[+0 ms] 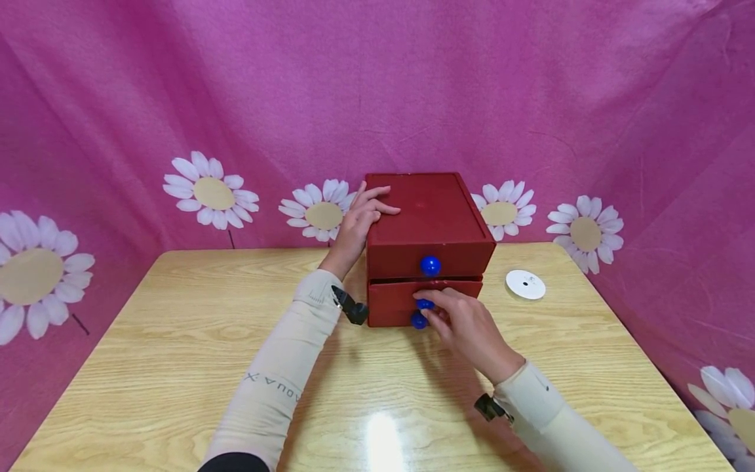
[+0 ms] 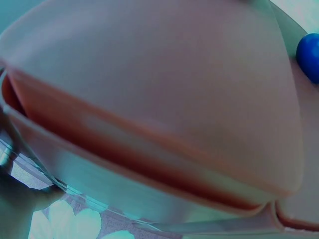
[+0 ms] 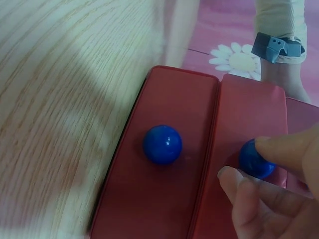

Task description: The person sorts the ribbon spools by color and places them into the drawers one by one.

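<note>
A red drawer box [image 1: 427, 206] stands on the table, its drawers stacked and fitted with round blue knobs. My left hand [image 1: 358, 226] rests at the box's upper left edge, its fingers spread over the top. With thumb and fingers, my right hand [image 1: 466, 324] pinches the middle blue knob [image 3: 256, 159]. Below that knob is the bottom drawer's blue knob [image 3: 162, 144], and the top drawer's knob [image 1: 430, 265] shows above. A dark gap runs between the top drawer and the front under it. In the left wrist view, the box's side [image 2: 164, 89] fills most of the picture.
To the right of the box lies a flat white disc [image 1: 525, 284] with a small dark centre hole. The wooden table [image 1: 177, 367] extends in front and to both sides. Behind it hangs a pink curtain [image 1: 295, 85] with large white daisies.
</note>
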{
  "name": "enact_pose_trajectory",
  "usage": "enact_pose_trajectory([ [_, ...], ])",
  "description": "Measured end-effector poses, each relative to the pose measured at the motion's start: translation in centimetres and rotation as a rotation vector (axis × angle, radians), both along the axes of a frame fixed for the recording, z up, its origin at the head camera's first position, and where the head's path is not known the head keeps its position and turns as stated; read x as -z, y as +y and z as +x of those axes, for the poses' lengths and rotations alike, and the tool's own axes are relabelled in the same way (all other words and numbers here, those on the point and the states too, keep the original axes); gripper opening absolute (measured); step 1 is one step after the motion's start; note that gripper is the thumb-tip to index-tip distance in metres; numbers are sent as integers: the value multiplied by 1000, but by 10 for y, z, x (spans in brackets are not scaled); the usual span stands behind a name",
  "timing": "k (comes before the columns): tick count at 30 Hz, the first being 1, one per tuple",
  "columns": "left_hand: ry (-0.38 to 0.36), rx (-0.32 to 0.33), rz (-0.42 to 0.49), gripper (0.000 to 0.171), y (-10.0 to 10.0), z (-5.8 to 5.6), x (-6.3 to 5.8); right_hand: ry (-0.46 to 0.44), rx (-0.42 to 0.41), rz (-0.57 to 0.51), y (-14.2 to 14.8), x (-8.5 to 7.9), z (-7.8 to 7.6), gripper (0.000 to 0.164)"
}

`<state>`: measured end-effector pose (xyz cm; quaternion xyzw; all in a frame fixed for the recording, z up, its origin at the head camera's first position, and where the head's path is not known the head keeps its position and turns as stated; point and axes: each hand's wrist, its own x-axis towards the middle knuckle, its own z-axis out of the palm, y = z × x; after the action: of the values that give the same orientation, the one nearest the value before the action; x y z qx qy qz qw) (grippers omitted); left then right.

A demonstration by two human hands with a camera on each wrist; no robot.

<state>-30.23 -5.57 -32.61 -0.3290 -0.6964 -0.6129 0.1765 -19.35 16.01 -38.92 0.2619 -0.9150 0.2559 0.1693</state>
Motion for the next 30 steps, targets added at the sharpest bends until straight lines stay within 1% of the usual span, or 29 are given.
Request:
enact_pose_trajectory([
  [6,0,2,-4,33,0,0,0,-15,8,-2,0,0,-3,32],
  [15,-6,-7,-11,33,0,0,-1,2,12,-12,0,1,-5,31],
  [19,6,-6,-13,33,0,0,-1,-4,17,-14,0,3,-7,31],
  [30,-14,1,-10,34,0,2,-1,0,12,-39,0,5,-8,31],
])
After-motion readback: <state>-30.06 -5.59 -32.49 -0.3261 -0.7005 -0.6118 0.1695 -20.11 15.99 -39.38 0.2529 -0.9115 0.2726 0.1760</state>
